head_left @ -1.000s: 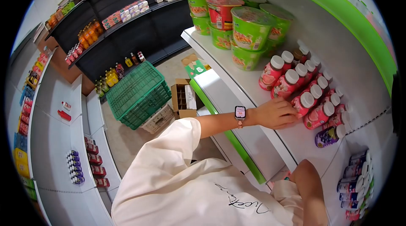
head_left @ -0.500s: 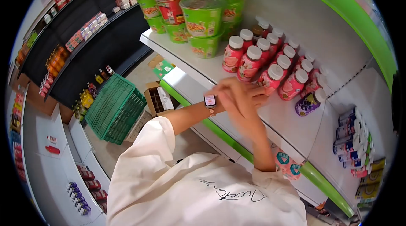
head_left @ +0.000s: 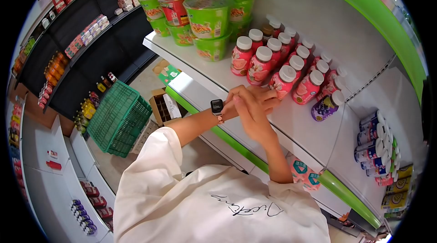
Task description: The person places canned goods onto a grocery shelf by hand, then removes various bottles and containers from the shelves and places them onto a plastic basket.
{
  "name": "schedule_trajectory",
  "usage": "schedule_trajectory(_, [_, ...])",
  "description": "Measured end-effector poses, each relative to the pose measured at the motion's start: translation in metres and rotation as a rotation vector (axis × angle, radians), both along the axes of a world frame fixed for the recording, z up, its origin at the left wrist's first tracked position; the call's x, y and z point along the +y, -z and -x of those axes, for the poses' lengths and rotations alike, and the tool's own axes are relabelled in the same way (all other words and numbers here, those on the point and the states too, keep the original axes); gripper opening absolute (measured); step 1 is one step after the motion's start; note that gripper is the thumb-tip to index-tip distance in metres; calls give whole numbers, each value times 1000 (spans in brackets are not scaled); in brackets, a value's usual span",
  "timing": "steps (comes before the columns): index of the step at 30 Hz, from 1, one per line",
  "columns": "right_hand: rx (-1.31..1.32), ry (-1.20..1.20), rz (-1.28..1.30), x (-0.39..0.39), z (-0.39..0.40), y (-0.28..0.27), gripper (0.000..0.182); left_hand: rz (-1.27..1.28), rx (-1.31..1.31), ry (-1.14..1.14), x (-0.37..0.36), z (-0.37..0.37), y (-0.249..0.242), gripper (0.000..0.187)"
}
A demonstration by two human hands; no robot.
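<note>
My left hand (head_left: 267, 96) reaches across the front of the shelf with its palm down and fingers loosely stretched out, holding nothing. On that wrist are a smartwatch (head_left: 217, 106) with a dark lit screen and a beaded bracelet (head_left: 220, 119). My right hand (head_left: 251, 116) crosses over the left, its bent fingers spread apart beside the watch's edge, and covers part of the left hand. Just beyond the left fingertips stand pink bottles (head_left: 282, 81) with white caps, in rows. A purple bottle (head_left: 324, 107) leans at the near end of the rows.
Green noodle tubs (head_left: 209, 17) and a red tub (head_left: 174, 6) are stacked at the shelf's left. White-lidded cans (head_left: 369, 149) lie stacked at right. A green crate (head_left: 119, 118) and an open carton (head_left: 163, 106) stand on the floor. Dark shelves (head_left: 86, 20) line the left.
The watch screen has turned from a bright pinkish picture to a dark display. My right hand, blurred before, is now steadier beside the watch. The whole view has shifted slightly.
</note>
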State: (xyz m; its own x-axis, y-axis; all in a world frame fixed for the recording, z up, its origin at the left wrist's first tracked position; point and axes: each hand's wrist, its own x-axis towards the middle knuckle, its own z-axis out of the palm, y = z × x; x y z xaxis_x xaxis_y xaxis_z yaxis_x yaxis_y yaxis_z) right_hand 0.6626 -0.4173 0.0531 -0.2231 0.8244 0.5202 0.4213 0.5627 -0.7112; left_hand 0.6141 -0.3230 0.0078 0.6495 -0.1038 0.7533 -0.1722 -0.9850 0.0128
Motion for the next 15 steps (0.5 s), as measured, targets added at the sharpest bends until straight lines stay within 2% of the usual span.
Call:
schedule_trajectory(4, [97, -69, 38, 5, 6, 7, 21, 6, -23, -7, -5, 0, -8, 33])
schedule_trajectory(7, [170, -37, -80, 8, 10, 11, 12, 3, -32, -5, -4, 0, -4, 33])
schedule_trajectory(15, [51, 30, 8, 12, 13, 13, 19, 2, 8, -71, -2, 1, 4, 33])
